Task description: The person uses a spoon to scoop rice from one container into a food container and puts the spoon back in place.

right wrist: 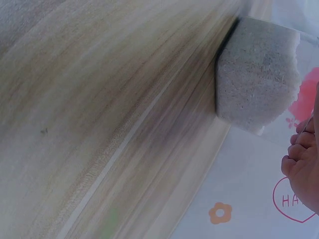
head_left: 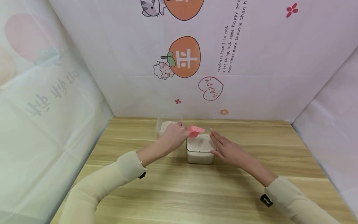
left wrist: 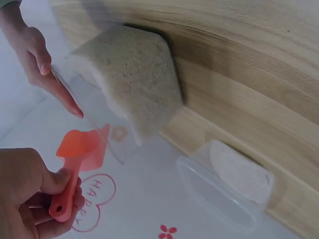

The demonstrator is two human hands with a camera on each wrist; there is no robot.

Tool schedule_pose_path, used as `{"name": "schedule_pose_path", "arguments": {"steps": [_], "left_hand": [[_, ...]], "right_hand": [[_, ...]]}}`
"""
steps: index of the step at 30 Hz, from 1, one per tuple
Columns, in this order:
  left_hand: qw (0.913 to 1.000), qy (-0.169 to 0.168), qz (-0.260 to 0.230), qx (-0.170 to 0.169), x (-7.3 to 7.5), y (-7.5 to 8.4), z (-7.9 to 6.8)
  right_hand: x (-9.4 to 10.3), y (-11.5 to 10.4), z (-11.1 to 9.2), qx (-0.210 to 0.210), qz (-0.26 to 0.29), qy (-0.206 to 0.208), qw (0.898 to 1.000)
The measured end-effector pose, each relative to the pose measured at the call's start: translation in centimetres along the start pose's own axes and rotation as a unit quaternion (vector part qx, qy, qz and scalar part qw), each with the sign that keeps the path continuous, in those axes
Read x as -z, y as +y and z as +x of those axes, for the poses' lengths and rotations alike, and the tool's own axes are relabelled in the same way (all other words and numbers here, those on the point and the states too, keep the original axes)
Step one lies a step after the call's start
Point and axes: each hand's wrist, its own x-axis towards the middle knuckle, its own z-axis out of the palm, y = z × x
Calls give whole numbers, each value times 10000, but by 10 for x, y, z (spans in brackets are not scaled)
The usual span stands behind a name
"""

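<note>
A pink scoop [head_left: 195, 131] is held by its handle in my left hand [head_left: 175, 135]. Its bowl hangs over a clear square container [head_left: 200, 158] of pale, grainy material [head_left: 200, 143]. Thumb and fingers wrap the scoop's handle [left wrist: 63, 204] in the left wrist view. My right hand [head_left: 230, 150] rests against the container's right side, fingers fairly straight along the rim and thumb near the front corner. In the right wrist view, its fingertips lie at the rim beside the pink scoop [right wrist: 305, 99].
A second clear container [head_left: 169, 117], also holding pale material, stands behind my left hand, near the back wall. The wooden table [head_left: 173, 193] meets printed white sheets [head_left: 134, 93] at the back and both sides.
</note>
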Motion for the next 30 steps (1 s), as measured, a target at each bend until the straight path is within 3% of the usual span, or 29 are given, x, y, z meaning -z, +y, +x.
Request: {"name": "schedule_pose_path", "arguments": {"steps": [4,15,20,24,30], "left_hand": [[9990,205,398,-30,-3,9,5],[9955,-518,791,-73,-5,29,15],[9980,-568,231,118,-8,28,15],[9963,-515,-642,255,-9,25,18],[9890,-867,-1198,20,-8,20,23]], "right_hand": [[1,-1,3,-12,-9,-73,10000],[-1,-1,5,-18,-32,-94,9999],[-1,0,5,0,-7,-103,9999],[-2,0,4,-26,34,-54,10000],[-2,1,3,-53,50,-47,10000]]}}
